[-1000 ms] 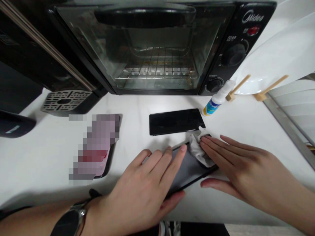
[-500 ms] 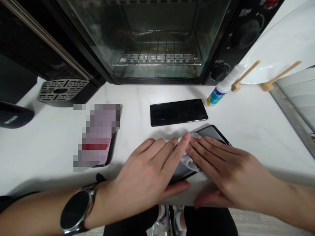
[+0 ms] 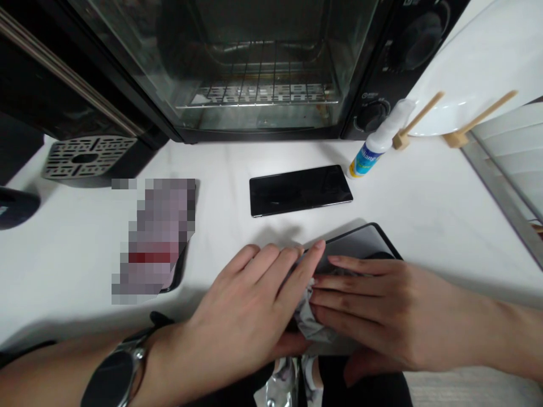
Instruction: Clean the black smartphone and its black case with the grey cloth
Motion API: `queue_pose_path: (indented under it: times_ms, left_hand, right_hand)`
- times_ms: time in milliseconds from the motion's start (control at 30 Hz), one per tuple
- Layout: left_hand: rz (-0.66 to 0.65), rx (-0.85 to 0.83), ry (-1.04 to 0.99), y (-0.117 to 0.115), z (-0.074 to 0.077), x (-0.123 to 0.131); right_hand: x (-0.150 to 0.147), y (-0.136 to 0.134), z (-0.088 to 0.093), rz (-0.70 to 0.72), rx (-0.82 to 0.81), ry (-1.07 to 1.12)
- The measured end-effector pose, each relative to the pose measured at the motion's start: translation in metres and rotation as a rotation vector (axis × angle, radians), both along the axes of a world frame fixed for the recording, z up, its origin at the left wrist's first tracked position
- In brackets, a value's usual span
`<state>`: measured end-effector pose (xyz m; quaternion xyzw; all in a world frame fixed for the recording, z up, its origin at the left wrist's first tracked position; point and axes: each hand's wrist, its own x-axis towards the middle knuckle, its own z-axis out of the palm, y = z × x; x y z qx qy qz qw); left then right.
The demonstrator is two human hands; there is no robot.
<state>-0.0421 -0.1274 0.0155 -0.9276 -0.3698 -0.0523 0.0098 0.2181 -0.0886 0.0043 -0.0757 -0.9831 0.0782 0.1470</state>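
A grey-faced, black-rimmed phone case [image 3: 354, 242], partly hidden by both hands, lies slanted at the counter's front edge. My left hand [image 3: 250, 299] grips its left end, index finger stretched along the far rim and thumb on the near side. Beneath the fingers of my right hand [image 3: 377, 308] is a crumpled white tissue [image 3: 311, 322], pressed against the case. These fingers are nearly straight, and the thumb hangs below the edge. Just beyond the hands lies a black phone [image 3: 301, 191], screen up. A white spray bottle [image 3: 375, 147] with a blue and yellow label stands behind its right end.
A toaster oven [image 3: 263, 135] stands at the back, with a black machine's drip tray [image 3: 91, 155] to its left. Another phone [image 3: 159, 237], its screen pixelated, lies at left. A wooden stand [image 3: 460, 135] holds a white plate [image 3: 475, 68] at right.
My right hand has slid toward me with the tissue, baring more of the case's far side. My left hand keeps its grip. The view has shifted slightly.
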Motion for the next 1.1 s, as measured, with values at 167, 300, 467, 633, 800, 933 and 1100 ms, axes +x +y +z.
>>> queue_pose_path:
  times_ms: [167, 300, 467, 633, 800, 933, 1100]
  left_hand:
    - [0.044, 0.111, -0.020, 0.003, -0.003, -0.003]
    - [0.059, 0.163, -0.006, 0.005, -0.003, -0.004]
    - [0.023, 0.190, -0.018, 0.007, -0.003, -0.004]
    - [-0.007, 0.155, -0.071, 0.009, -0.004, -0.004]
    - [-0.030, 0.118, -0.114, 0.009, -0.001, -0.003]
    - [-0.029, 0.126, -0.126, 0.009, 0.000, -0.002]
    - [-0.021, 0.136, -0.121, 0.008, -0.002, -0.002]
  right_hand:
    - [0.012, -0.004, 0.012, -0.192, 0.139, -0.065]
    - [0.014, -0.007, 0.021, -0.375, 0.295, -0.092]
    - [0.014, -0.007, 0.020, -0.515, 0.393, -0.147]
    - [0.009, -0.008, 0.013, -0.508, 0.399, -0.162]
    - [0.001, -0.010, 0.006, -0.446, 0.378, -0.145]
    - [-0.001, -0.013, 0.002, -0.431, 0.342, -0.132]
    - [-0.003, -0.014, 0.001, -0.393, 0.269, -0.122]
